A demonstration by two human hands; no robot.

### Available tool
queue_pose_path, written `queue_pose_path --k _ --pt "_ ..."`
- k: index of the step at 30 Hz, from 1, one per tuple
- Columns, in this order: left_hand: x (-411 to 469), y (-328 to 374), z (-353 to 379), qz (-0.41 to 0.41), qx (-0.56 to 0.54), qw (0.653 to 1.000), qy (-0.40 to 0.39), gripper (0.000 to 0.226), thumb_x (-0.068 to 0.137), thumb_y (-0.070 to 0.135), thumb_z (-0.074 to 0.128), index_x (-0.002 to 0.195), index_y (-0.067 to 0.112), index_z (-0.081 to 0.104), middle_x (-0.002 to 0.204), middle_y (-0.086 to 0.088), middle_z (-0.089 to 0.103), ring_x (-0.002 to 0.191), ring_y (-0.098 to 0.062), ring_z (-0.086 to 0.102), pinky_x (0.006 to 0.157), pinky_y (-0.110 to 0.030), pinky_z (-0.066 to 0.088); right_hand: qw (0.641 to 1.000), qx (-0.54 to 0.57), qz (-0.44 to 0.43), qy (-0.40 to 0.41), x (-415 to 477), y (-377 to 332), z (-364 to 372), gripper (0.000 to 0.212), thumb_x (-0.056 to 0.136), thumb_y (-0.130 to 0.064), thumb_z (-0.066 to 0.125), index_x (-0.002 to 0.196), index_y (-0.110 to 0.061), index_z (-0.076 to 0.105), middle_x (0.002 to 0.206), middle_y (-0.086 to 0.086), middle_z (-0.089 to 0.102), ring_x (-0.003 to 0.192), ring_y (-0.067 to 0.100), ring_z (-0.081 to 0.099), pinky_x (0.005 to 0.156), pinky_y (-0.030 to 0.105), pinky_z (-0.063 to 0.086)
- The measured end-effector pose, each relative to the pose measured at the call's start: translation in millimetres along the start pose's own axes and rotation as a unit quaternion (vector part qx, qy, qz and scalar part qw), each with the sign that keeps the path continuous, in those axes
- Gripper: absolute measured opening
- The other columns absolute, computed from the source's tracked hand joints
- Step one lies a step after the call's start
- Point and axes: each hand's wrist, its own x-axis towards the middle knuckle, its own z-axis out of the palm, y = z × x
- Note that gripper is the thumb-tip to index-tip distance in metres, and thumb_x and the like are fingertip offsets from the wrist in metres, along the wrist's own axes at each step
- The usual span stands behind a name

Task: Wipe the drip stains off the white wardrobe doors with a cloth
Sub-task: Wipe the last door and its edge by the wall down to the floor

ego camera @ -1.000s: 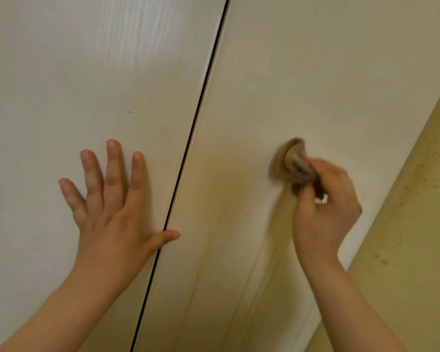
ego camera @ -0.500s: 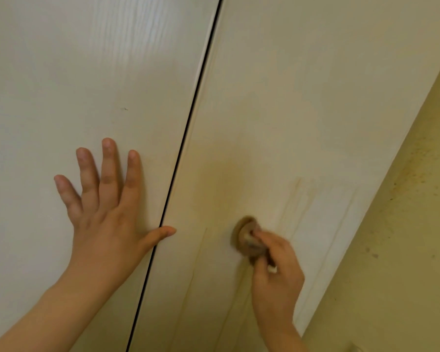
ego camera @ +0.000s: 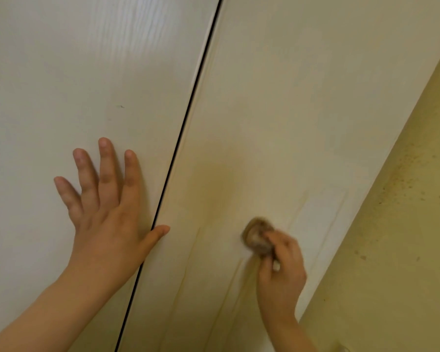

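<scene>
Right hand (ego camera: 281,271) pinching wadded cloth (ego camera: 257,237), rubbing right door (ego camera: 302,110); cloth looking soft, light. Left hand (ego camera: 104,214) pressing flat, fingers spread, bracing.

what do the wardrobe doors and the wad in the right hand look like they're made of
Wardrobe doors: likely laminated board, white, slightly glossy; an embossed wood-grain ripple catches the light near the top. Cloth: soft brownish fabric, bunched in the right hand; blur hides its weave.
</scene>
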Motion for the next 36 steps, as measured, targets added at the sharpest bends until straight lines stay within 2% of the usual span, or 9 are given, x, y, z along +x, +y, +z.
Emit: queue_pose_path --k 3,6,9,12,17,22,26,29,36 --pt "-0.1 -1.2 -0.6 -0.005 -0.004 1.000 -0.004 0.134 0.061 0.046 0.088 0.158 0.017 0.000 0.161 -0.003 -0.029 0.147 -0.031 -0.029 0.112 -0.065 -0.011 0.997 0.041 0.028 -0.054 -17.3 -0.7 -12.8 0.038 0.076 0.003 0.054 0.101 -0.017 0.073 0.106 -0.012 0.065 0.099 0.016 0.065 0.080 0.035 0.053" --pt "0.3 -0.9 -0.6 -0.006 -0.006 1.000 -0.005 0.133 0.061 0.046 0.087 0.158 0.018 0.000 0.161 -0.002 -0.030 0.147 -0.031 -0.029 0.111 -0.062 -0.014 0.996 0.069 0.040 0.028 33.2 -8.2 -25.0 0.038 0.074 0.006 0.052 0.103 -0.009 0.072 0.101 0.003 0.069 0.093 0.022 0.065 0.073 0.043 0.055" --pt "-0.3 1.8 -0.1 -0.007 -0.012 1.000 -0.003 0.133 0.062 0.043 0.088 0.158 0.016 0.000 0.160 -0.002 -0.030 0.146 -0.032 -0.029 0.112 -0.054 -0.022 0.990 0.015 0.009 0.139 106.1 -3.2 -29.9 0.038 0.074 0.006 0.050 0.105 -0.003 0.072 0.100 0.010 0.068 0.090 0.023 0.063 0.073 0.027 0.050" --pt "-1.0 2.9 -0.3 -0.005 -0.019 1.000 -0.003 0.134 0.060 0.039 0.090 0.158 0.014 0.001 0.161 -0.004 -0.029 0.147 -0.032 -0.029 0.111 -0.044 -0.030 0.986 -0.013 0.041 0.159 149.0 9.7 -26.2 0.041 0.076 0.004 0.049 0.108 -0.008 0.071 0.104 0.007 0.068 0.095 0.016 0.061 0.080 0.021 0.048" --pt "0.4 4.6 -1.1 -0.010 -0.025 1.000 -0.012 0.138 0.058 0.042 0.091 0.158 0.016 -0.001 0.160 -0.002 -0.031 0.146 -0.031 -0.031 0.110 -0.044 -0.030 0.991 -0.035 0.023 0.128 92.6 17.9 -13.8 0.040 0.072 0.009 0.051 0.105 -0.003 0.070 0.105 0.011 0.066 0.096 0.017 0.059 0.079 0.028 0.049" --pt "0.7 6.1 -1.6 -0.012 -0.021 0.999 -0.023 0.143 0.053 0.062 0.083 0.158 0.016 -0.003 0.161 -0.005 -0.029 0.145 -0.030 -0.032 0.110 -0.043 -0.031 0.998 -0.021 0.057 -0.017 -1.2 19.8 -22.0 0.039 0.075 0.012 0.055 0.098 -0.017 0.069 0.101 -0.003 0.064 0.094 0.020 0.063 0.076 0.034 0.052" --pt "0.0 4.3 -1.2 -0.007 -0.015 0.999 -0.033 0.144 0.049 0.067 0.077 0.158 0.014 0.000 0.162 -0.007 -0.025 0.147 -0.031 -0.029 0.111 -0.045 -0.029 0.993 0.015 0.095 0.070 62.5 20.5 -40.4 0.042 0.076 0.013 0.056 0.104 -0.014 0.071 0.100 0.002 0.068 0.090 0.014 0.061 0.074 0.016 0.048" --pt "-1.7 2.6 1.5 -0.009 -0.008 0.999 -0.035 0.147 0.047 0.066 0.081 0.158 0.014 0.000 0.163 -0.008 -0.023 0.148 -0.033 -0.027 0.112 -0.047 -0.027 0.985 -0.027 0.081 0.152 131.5 34.1 -44.4 0.040 0.076 0.003 0.049 0.109 -0.008 0.070 0.102 0.002 0.067 0.094 0.013 0.059 0.086 0.027 0.049" --pt "-1.1 6.9 8.5 0.001 0.002 1.000 -0.021 0.155 0.039 0.072 0.071 0.157 0.013 -0.010 0.161 -0.009 -0.026 0.145 -0.034 -0.029 0.108 -0.070 -0.010 0.989 -0.068 0.058 0.116 105.2 46.5 -34.3 0.040 0.073 0.008 0.052 0.108 -0.003 0.069 0.106 0.011 0.067 0.094 0.021 0.061 0.083 0.025 0.045"
